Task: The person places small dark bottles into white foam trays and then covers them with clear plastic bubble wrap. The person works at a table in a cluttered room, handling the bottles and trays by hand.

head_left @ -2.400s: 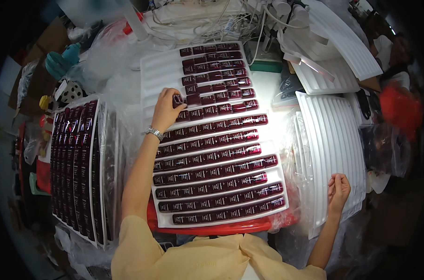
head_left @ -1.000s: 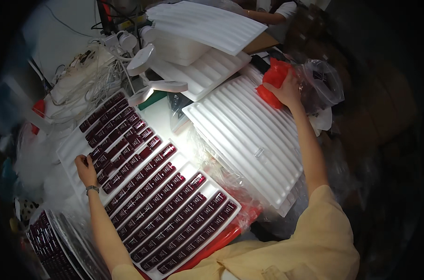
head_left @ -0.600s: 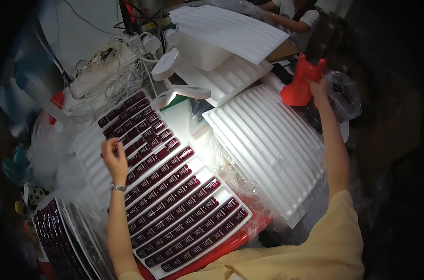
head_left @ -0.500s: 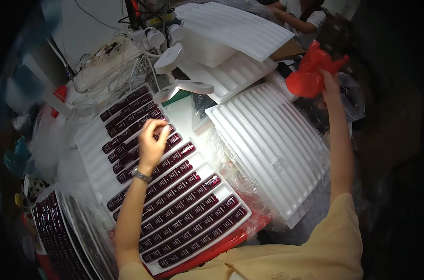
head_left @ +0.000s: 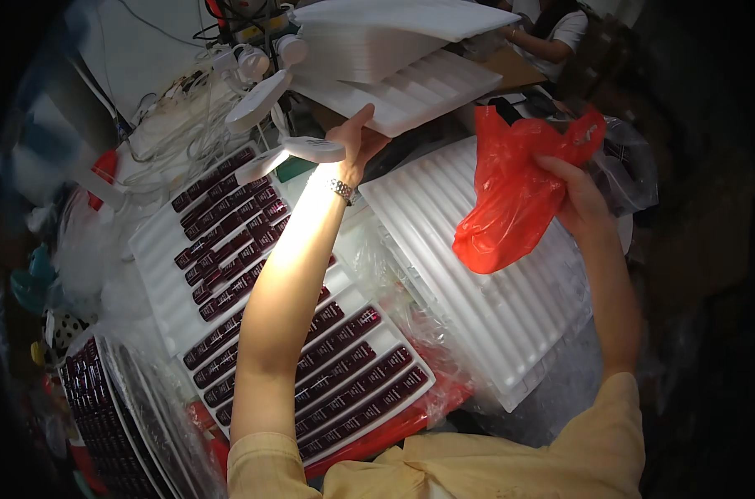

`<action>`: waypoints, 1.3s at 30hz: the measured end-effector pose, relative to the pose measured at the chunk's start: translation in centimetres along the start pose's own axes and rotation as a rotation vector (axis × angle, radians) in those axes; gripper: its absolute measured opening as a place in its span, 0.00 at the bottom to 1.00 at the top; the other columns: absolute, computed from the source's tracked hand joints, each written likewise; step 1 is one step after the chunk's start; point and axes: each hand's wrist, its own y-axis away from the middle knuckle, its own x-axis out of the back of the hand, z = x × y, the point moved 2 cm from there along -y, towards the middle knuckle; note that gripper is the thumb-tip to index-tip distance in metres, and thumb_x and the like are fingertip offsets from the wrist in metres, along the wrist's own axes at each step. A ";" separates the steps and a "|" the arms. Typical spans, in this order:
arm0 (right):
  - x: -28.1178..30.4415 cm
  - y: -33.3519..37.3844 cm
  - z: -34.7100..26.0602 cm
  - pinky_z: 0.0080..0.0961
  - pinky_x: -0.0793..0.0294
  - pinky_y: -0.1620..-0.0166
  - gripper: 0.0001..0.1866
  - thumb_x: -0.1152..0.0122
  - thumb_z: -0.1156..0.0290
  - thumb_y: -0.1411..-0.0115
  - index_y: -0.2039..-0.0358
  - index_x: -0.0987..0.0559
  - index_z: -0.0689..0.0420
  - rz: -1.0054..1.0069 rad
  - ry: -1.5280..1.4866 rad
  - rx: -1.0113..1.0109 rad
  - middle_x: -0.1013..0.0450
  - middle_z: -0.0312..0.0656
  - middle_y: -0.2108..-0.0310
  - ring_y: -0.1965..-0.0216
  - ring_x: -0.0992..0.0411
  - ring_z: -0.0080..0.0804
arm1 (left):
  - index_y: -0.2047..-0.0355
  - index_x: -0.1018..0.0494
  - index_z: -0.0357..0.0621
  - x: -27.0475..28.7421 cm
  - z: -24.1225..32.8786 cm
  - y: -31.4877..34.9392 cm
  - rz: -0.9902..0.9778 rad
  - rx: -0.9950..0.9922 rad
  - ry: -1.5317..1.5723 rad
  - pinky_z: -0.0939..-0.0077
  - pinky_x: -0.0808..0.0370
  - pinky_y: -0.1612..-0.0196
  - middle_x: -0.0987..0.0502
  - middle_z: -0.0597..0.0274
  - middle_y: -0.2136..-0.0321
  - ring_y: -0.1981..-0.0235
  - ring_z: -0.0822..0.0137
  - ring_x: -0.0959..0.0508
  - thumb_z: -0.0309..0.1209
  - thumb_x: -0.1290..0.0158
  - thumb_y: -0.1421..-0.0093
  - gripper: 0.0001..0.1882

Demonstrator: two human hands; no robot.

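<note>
At the back middle, my left hand (head_left: pixel 359 145) is at the near corner of a white ribbed plastic tray (head_left: pixel 427 93), thumb along its edge and fingers partly hidden below; a dark gap shows under that tray. My right hand (head_left: pixel 579 195) is closed on a red plastic bag (head_left: pixel 510 204), which hangs crumpled above a stack of white ribbed trays (head_left: pixel 494 320). Left of my left forearm, dark red glossy pieces lie in rows on white trays (head_left: pixel 165 287), partly covered by that arm.
A white lamp (head_left: pixel 315 150) shines on my left wrist. Cables (head_left: pixel 190 125) lie tangled at the back left. Filled trays stand on edge (head_left: pixel 94 416) at the lower left. Another person's arm (head_left: pixel 535 43) shows at the back right. Clear plastic film (head_left: pixel 402 308) lies between the stacks.
My left hand has moved from the rows of dark red pieces to the back tray, which has shifted up and away. My right hand has brought the red bag nearer and leftward.
</note>
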 end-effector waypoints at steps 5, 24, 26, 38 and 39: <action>0.6 -1.6 1.5 0.33 0.25 0.49 0.21 0.43 0.75 0.40 0.47 0.33 0.62 0.017 -0.162 -0.014 0.30 0.44 0.51 0.52 0.28 0.33 | 0.50 0.30 0.35 1.0 -0.7 -1.5 0.137 -0.017 -0.157 0.66 0.44 0.39 0.28 0.52 0.50 0.43 0.59 0.34 0.45 0.45 0.42 0.28; 2.4 -14.7 8.4 0.41 0.30 0.45 0.22 0.43 0.68 0.41 0.48 0.33 0.62 -0.055 0.075 0.173 0.32 0.50 0.49 0.49 0.31 0.42 | 0.64 0.28 0.45 0.6 0.2 -4.2 0.187 -0.193 0.196 0.74 0.36 0.58 0.30 0.64 0.69 0.64 0.69 0.30 0.39 0.41 0.50 0.16; 3.0 -16.2 9.9 0.38 0.30 0.46 0.29 0.38 0.61 0.44 0.46 0.33 0.62 -0.232 0.870 0.325 0.31 0.50 0.48 0.49 0.30 0.42 | 0.63 0.28 0.45 0.7 0.6 -3.9 0.166 -0.217 0.210 0.74 0.37 0.57 0.30 0.64 0.68 0.62 0.70 0.31 0.40 0.41 0.50 0.17; -2.1 -27.9 18.1 0.42 0.36 0.43 0.35 0.39 0.49 0.48 0.49 0.35 0.61 0.585 1.252 0.849 0.36 0.55 0.44 0.42 0.37 0.45 | 0.55 0.33 0.37 -1.1 1.5 -2.6 0.022 -0.230 0.282 0.64 0.31 0.47 0.28 0.55 0.56 0.52 0.60 0.31 0.34 0.46 0.41 0.17; -2.9 -29.2 18.1 0.41 0.38 0.42 0.34 0.40 0.50 0.47 0.48 0.34 0.60 0.508 1.241 0.847 0.37 0.54 0.43 0.40 0.39 0.45 | 0.55 0.33 0.37 -1.1 1.4 -2.6 0.032 -0.226 0.279 0.64 0.31 0.47 0.28 0.55 0.56 0.52 0.60 0.31 0.34 0.46 0.41 0.17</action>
